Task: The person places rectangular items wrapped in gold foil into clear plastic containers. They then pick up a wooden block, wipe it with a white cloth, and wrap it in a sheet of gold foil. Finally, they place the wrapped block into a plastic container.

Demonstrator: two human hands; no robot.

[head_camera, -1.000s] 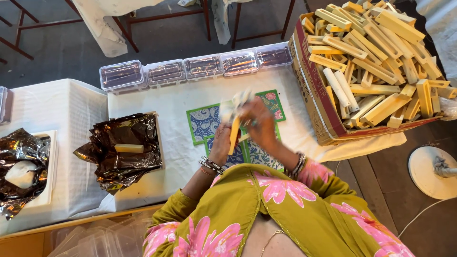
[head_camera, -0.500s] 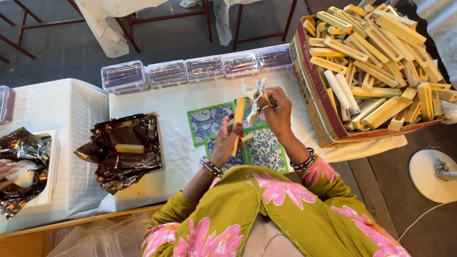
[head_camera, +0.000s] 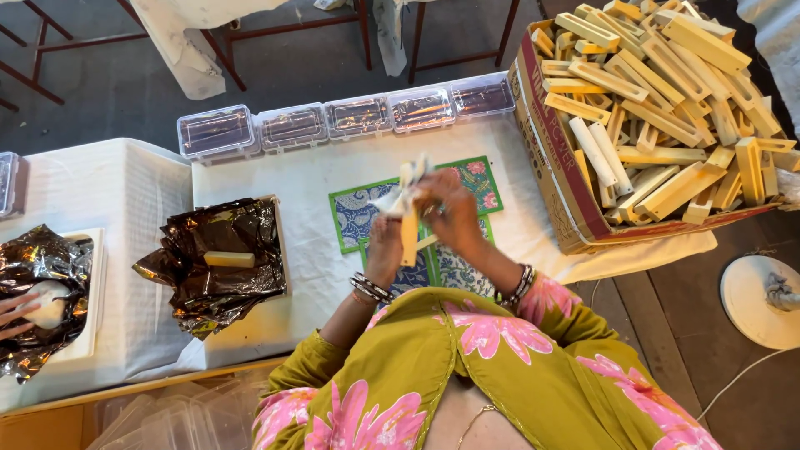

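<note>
My left hand [head_camera: 385,243] grips a yellow bar-shaped piece [head_camera: 409,239] upright above the patterned tiles [head_camera: 358,213]. My right hand [head_camera: 446,208] holds a whitish cloth [head_camera: 398,197] against the top of that piece. Both hands are over the middle of the white-covered table [head_camera: 308,175]. To the right stands a large cardboard box [head_camera: 550,158] heaped with several similar yellow and cream pieces [head_camera: 667,92].
A row of clear lidded plastic boxes [head_camera: 333,121] lines the table's far edge. A tray lined with dark foil [head_camera: 218,267] holds one yellow bar [head_camera: 228,259]. At the far left another person's hand [head_camera: 15,308] touches a white object on foil.
My hands have shifted slightly back toward me and lower with the yellow piece; my right hand has drawn back from its reach toward the box and now works the cloth at the piece's top.
</note>
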